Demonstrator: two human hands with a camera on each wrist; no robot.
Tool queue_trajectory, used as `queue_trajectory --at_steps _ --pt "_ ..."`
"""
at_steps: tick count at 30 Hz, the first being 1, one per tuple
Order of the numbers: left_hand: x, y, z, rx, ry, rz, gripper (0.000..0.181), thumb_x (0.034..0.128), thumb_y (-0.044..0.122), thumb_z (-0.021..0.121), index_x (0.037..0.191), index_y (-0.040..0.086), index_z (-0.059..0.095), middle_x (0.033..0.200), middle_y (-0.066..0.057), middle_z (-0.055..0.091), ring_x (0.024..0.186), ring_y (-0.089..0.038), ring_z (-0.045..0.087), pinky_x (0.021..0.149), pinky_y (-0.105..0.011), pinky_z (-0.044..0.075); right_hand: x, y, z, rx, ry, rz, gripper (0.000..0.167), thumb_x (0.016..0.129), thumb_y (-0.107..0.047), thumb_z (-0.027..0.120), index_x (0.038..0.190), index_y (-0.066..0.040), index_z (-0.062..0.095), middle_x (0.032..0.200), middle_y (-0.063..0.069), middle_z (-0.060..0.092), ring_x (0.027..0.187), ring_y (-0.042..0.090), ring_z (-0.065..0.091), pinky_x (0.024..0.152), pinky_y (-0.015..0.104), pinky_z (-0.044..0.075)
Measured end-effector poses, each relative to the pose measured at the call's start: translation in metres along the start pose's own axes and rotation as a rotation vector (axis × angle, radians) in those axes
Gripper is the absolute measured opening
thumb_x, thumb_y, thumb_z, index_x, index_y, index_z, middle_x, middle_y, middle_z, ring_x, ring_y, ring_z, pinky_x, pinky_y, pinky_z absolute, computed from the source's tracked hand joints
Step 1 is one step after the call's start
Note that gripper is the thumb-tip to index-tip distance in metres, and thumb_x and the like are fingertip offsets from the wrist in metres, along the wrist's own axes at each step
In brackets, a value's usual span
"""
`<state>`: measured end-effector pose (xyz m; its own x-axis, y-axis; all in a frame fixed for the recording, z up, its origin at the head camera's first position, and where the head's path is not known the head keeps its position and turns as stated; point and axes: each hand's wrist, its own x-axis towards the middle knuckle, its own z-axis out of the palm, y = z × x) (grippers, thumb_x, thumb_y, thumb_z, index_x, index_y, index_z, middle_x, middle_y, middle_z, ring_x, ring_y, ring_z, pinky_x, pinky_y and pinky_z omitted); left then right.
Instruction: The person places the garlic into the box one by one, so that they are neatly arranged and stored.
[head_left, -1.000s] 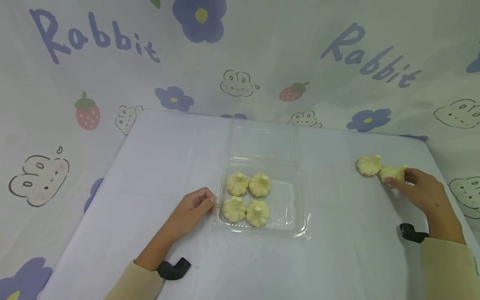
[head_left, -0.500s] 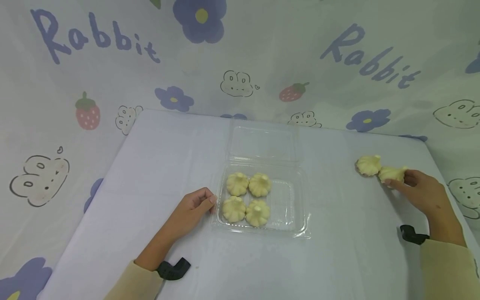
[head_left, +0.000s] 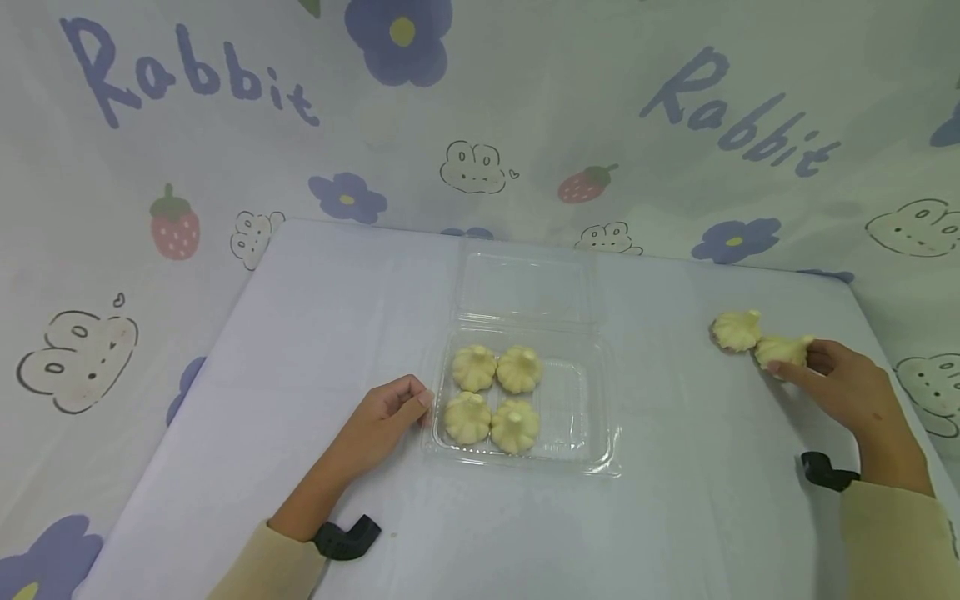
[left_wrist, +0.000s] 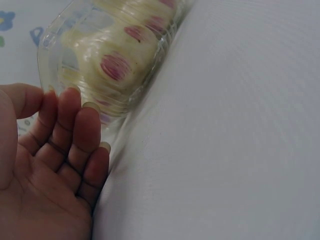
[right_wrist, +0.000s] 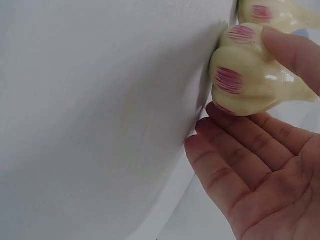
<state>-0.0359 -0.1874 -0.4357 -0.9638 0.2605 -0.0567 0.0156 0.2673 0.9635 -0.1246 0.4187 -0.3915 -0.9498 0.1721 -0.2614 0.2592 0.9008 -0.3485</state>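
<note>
In the head view a clear plastic clamshell box [head_left: 573, 400] lies with its lid folded back, several garlic bulbs [head_left: 475, 368] in its left part. My left hand [head_left: 382, 423] is at the box's left edge; the left wrist view shows thumb and index fingertip pinching the rim [left_wrist: 46, 60]. At the right of the table, my right hand [head_left: 847, 383] holds a garlic bulb [head_left: 780, 354] between thumb and fingers. Purple-streaked and pale, this bulb [right_wrist: 245, 75] appears low at the table cloth. Another garlic bulb [head_left: 737, 331] sits just beyond it to the left.
White cloth covers the table [head_left: 675, 517]. Behind it hangs a curtain [head_left: 525, 100] printed with flowers, strawberries and rabbits. The open lid [head_left: 525, 283] lies toward the table's back edge.
The garlic bulb in my right hand has shifted very slightly left and nearer. My left hand and the box have stayed in place.
</note>
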Motion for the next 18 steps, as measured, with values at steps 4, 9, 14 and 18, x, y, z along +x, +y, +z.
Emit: queue_trajectory --at_steps 4,9,14,18 --pt "-0.0005 0.0001 -0.0001 -0.001 -0.002 0.003 0.024 0.1103 0.022 0.056 0.092 0.007 0.062 0.085 -0.007 0.061 0.084 -0.024 0.056 0.076 -0.029 0.046 0.0000 -0.0002 0.0005 0.002 -0.002 -0.001 0.099 0.101 -0.059 0.060 0.149 0.021 0.028 0.143 0.048 0.040 0.127 0.067 0.040 0.092 0.073 0.044" --pt "-0.0006 -0.0003 -0.0002 -0.005 -0.004 0.004 0.024 0.1104 0.021 0.056 0.092 0.007 0.062 0.085 -0.008 0.061 0.084 -0.024 0.056 0.076 -0.028 0.046 -0.0006 -0.0008 0.0037 0.020 0.007 0.027 0.100 0.101 -0.060 0.060 0.151 0.020 0.026 0.145 0.047 0.038 0.128 0.067 0.038 0.094 0.073 0.044" --pt "-0.0002 -0.0007 -0.0002 -0.004 -0.003 0.001 0.025 0.1104 0.022 0.056 0.092 0.006 0.062 0.085 -0.009 0.061 0.084 -0.024 0.056 0.076 -0.029 0.046 -0.0022 0.0000 0.0059 0.034 0.019 0.022 0.098 0.102 -0.059 0.060 0.153 0.018 0.025 0.146 0.046 0.037 0.131 0.066 0.038 0.094 0.073 0.044" --pt "0.0000 -0.0011 -0.0001 -0.007 -0.004 0.000 0.024 0.1104 0.022 0.056 0.092 0.007 0.062 0.085 -0.008 0.061 0.085 -0.024 0.056 0.076 -0.029 0.046 -0.0033 0.0010 0.0055 0.041 0.013 0.005 0.097 0.102 -0.058 0.059 0.153 0.018 0.025 0.147 0.046 0.037 0.132 0.067 0.036 0.094 0.073 0.043"
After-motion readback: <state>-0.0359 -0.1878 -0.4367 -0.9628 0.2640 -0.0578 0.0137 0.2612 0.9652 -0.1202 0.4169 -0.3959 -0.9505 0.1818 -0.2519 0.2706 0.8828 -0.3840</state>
